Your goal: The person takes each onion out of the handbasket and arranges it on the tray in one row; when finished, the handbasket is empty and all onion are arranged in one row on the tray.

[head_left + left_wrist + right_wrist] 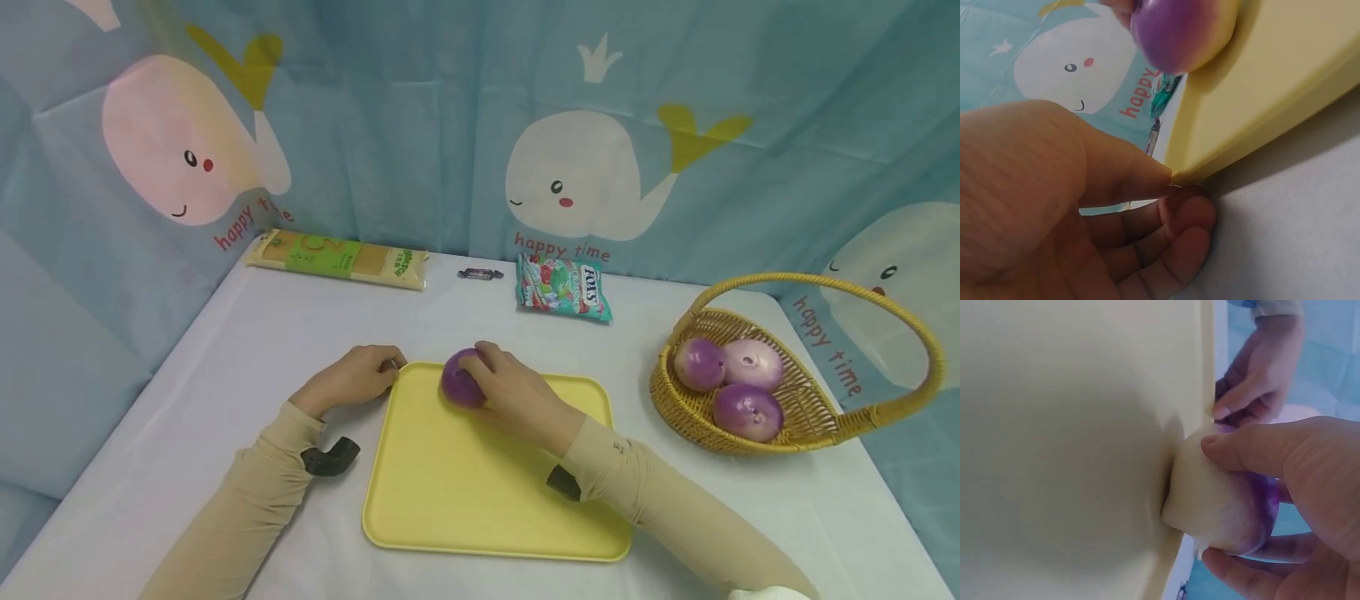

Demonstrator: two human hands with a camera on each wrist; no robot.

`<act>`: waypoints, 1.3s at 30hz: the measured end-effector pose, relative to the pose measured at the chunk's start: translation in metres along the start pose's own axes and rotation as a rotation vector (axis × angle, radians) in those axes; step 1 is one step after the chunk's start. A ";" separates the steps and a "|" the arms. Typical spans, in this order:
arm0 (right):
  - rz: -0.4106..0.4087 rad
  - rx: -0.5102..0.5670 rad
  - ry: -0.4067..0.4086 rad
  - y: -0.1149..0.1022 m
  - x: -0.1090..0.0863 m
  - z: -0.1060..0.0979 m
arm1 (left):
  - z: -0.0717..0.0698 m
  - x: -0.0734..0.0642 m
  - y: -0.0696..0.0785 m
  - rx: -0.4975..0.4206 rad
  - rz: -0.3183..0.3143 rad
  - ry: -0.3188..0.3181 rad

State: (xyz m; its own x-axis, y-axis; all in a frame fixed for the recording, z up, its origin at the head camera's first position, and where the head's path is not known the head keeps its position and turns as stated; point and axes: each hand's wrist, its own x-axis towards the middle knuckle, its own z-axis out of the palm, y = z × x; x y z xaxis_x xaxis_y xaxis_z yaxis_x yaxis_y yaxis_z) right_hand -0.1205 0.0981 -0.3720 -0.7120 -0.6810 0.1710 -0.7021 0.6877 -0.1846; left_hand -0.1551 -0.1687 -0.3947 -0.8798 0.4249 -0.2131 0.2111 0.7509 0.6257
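A purple-and-white turnip (462,380) is at the far left part of the yellow tray (480,492). My right hand (517,392) grips it from the right, thumb on one side and fingers round the other. In the right wrist view the pale underside of the turnip (1216,500) is right at the tray surface. At the tray's far left corner, my left hand (360,375) pinches the rim between thumb and curled fingers. The left wrist view has that hand (1035,194) close up, thumb tip on the tray edge (1210,162).
On the right stands a wicker basket (806,400) with a tall handle, holding three more turnips (750,412). Along the back lie a long yellow-green packet (337,258), a small wrapped candy (480,273) and a teal FOX'S bag (564,287). A whale-print curtain (420,125) hangs behind.
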 end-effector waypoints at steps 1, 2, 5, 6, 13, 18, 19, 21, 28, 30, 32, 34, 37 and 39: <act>-0.006 0.001 0.000 -0.001 0.003 0.001 | 0.000 0.000 -0.001 -0.001 0.002 -0.001; -0.012 -0.003 -0.001 -0.003 0.006 0.002 | 0.000 0.001 -0.003 -0.001 0.002 -0.002; -0.029 -0.005 -0.007 -0.006 0.013 0.004 | 0.000 0.001 -0.005 -0.004 0.007 -0.003; -0.032 -0.001 -0.009 -0.007 0.015 0.005 | 0.000 0.001 -0.005 -0.007 0.011 -0.005; -0.033 0.026 -0.039 -0.010 0.019 0.004 | -0.001 0.001 -0.006 -0.019 0.029 -0.013; -0.035 0.021 -0.052 -0.014 0.023 0.004 | -0.002 0.001 -0.004 -0.026 0.025 -0.017; -0.035 0.016 -0.055 -0.015 0.025 0.004 | -0.001 0.001 -0.004 -0.030 0.022 -0.017; -0.033 0.008 -0.061 -0.017 0.027 0.004 | -0.001 0.001 -0.004 -0.043 0.016 -0.022; -0.042 -0.073 -0.046 -0.025 0.034 0.007 | -0.002 -0.001 -0.005 -0.063 0.010 -0.035; -0.045 -0.097 -0.039 -0.026 0.035 0.008 | -0.002 0.000 -0.006 -0.066 0.012 -0.039; -0.050 -0.108 -0.038 -0.027 0.037 0.009 | -0.002 0.000 -0.006 -0.069 0.014 -0.044; -0.056 -0.113 -0.037 -0.028 0.038 0.009 | -0.002 0.000 -0.007 -0.073 0.016 -0.047; -0.066 -0.117 -0.033 -0.030 0.040 0.010 | -0.002 0.001 -0.007 -0.077 0.024 -0.050; -0.071 -0.122 -0.026 -0.030 0.040 0.011 | -0.002 0.000 -0.007 -0.082 0.029 -0.049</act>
State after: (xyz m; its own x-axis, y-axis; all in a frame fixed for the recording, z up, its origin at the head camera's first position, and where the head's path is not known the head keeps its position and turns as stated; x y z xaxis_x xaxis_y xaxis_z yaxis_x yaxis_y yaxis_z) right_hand -0.1276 0.0473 -0.3701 -0.6612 -0.7342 0.1543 -0.7476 0.6620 -0.0533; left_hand -0.1579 -0.1751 -0.3977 -0.8517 0.4714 -0.2288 0.1989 0.6948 0.6911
